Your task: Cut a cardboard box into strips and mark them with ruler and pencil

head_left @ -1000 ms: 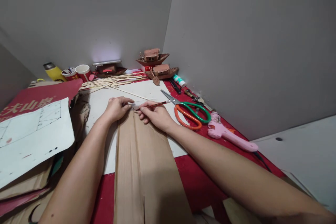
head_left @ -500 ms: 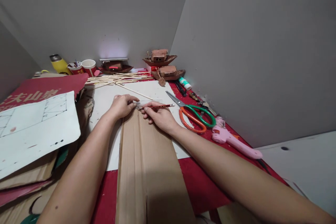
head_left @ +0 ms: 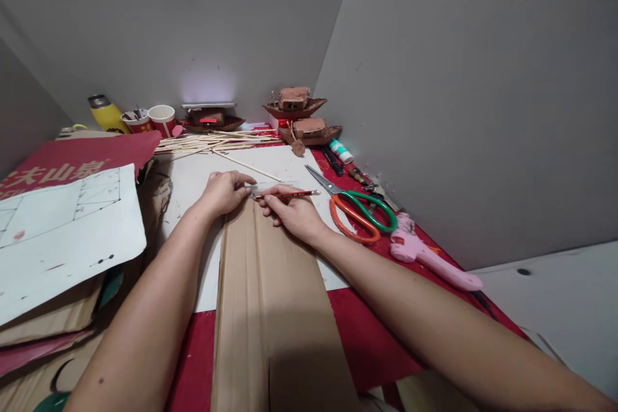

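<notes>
A long strip of brown cardboard [head_left: 290, 296] lies lengthwise before me, its far end under my hands. My right hand [head_left: 292, 209] grips a dark red pencil [head_left: 299, 194], its tip at the cardboard's far end. Beside it, my left hand [head_left: 224, 193] has thumb and forefinger closed on the end of a thin clear ruler [head_left: 290, 184] laid across that far end. The fingers partly cover the ruler, and any mark under the pencil tip is too small to make out. A white sheet [head_left: 207, 290] lies beneath the cardboard.
Scissors [head_left: 357, 206] and a pink glue gun [head_left: 429, 257] lie on the right, along the wall. Thin wooden sticks [head_left: 217, 140], model boats [head_left: 311, 132], paper cups [head_left: 161, 119] and a yellow bottle [head_left: 107, 114] stand behind. A drawn paper plan [head_left: 72, 238] rests over cardboard at left.
Both hands stay almost where they were, with the pencil and ruler held at the same spot. The view has shifted very slightly.
</notes>
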Demonstrator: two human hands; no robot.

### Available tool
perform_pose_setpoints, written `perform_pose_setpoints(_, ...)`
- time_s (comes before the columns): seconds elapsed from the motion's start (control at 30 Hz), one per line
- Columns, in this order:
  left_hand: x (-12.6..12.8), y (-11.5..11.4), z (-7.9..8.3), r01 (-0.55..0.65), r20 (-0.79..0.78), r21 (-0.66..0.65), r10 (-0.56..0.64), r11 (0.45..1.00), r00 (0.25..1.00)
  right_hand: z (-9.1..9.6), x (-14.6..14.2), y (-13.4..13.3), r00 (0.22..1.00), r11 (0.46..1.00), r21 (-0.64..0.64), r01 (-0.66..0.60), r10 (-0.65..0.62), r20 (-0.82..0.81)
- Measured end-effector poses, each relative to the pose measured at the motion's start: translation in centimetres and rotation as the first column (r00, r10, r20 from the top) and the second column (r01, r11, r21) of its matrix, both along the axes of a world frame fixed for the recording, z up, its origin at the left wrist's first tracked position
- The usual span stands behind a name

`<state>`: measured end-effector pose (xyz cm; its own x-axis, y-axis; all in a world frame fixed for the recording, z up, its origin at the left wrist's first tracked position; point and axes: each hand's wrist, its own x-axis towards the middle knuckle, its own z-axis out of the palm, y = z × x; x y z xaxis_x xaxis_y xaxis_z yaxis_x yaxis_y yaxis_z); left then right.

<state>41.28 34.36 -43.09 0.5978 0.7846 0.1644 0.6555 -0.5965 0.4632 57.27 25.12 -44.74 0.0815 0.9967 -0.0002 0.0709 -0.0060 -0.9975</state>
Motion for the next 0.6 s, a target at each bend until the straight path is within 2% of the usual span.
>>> perform_pose_setpoints(0.6,0.11,0.2,-0.15,0.008,-0.008,0.016,-0.008,1.0,1.0,-0.03,0.27,0.1,1.0,1.0,-0.001,-0.015,0.015,-0.027)
